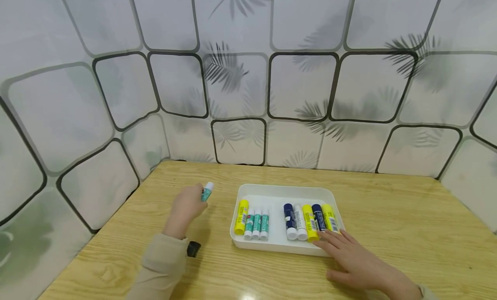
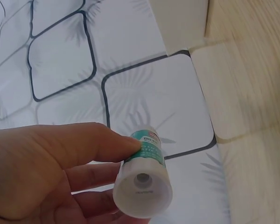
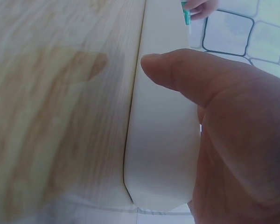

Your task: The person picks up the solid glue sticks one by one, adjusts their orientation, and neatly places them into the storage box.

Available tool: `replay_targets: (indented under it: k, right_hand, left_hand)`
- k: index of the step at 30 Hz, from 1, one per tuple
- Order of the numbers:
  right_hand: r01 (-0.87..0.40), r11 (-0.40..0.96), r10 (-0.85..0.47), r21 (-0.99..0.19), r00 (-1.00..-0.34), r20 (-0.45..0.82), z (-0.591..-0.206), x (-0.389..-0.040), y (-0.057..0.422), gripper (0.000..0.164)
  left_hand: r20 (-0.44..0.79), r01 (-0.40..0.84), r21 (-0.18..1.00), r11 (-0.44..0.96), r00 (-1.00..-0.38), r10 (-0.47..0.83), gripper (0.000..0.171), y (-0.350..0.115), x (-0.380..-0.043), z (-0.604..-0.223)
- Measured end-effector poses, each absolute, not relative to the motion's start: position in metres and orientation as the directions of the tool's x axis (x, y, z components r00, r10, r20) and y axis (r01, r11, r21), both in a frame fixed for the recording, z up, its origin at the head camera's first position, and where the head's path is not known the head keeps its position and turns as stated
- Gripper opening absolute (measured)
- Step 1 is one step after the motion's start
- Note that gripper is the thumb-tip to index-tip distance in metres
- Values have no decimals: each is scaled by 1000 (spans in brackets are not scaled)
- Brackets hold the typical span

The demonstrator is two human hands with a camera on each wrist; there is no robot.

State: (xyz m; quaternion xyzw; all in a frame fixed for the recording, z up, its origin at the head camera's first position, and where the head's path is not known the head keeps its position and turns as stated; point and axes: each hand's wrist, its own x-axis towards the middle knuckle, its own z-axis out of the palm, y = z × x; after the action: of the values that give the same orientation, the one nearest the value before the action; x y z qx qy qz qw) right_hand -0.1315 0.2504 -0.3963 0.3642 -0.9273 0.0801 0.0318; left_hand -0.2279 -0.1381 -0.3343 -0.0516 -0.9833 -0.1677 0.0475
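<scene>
Left of the tray, my left hand (image 1: 189, 205) pinches a green-and-white glue stick (image 1: 207, 191) between thumb and fingers. In the left wrist view, the white hollow end of that glue stick (image 2: 144, 184) faces the camera. My right hand (image 1: 355, 261) lies over the front right corner of the white tray (image 1: 272, 247), its fingers extended over the rim near a yellow glue stick (image 1: 330, 218). The right thumb (image 3: 177, 70) stands beside the tray's outer wall (image 3: 163, 140). At the tray's left end, another yellow glue stick (image 1: 241, 217) lies beside three green-and-white glue sticks (image 1: 256, 224).
On the tray's right side lie dark blue glue sticks (image 1: 289, 220), a white one (image 1: 300, 222) and a yellow one (image 1: 309, 222) in a row. A small black object (image 1: 193, 249) shows by the left cuff. Patterned cloth (image 1: 240, 140) rises behind the wooden table (image 1: 388, 213).
</scene>
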Motion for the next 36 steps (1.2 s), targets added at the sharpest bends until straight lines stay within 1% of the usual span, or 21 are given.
replay_targets:
  k: [17, 22, 28, 32, 36]
  right_hand:
    - [-705, 705, -689, -78, -707, 160, -400, -132, 252, 58]
    - [-711, 700, -694, -65, -699, 171, -401, -132, 252, 58]
    - [-705, 705, -690, -75, -706, 159, -401, -133, 253, 58]
    - [-709, 702, -693, -65, -702, 167, -401, -132, 252, 57]
    - [-700, 710, -685, -82, -713, 152, -402, -133, 253, 58]
  left_hand:
    - [112, 130, 279, 951, -988, 102, 24, -105, -217, -324]
    - [139, 177, 264, 948, -980, 144, 24, -92, -211, -323]
    - [186, 247, 240, 939, -961, 205, 18, -82, -204, -322]
    - [180, 260, 239, 936, -959, 221, 21, -76, -200, -321]
    - [158, 259, 237, 936, -961, 226, 23, -70, -199, -321]
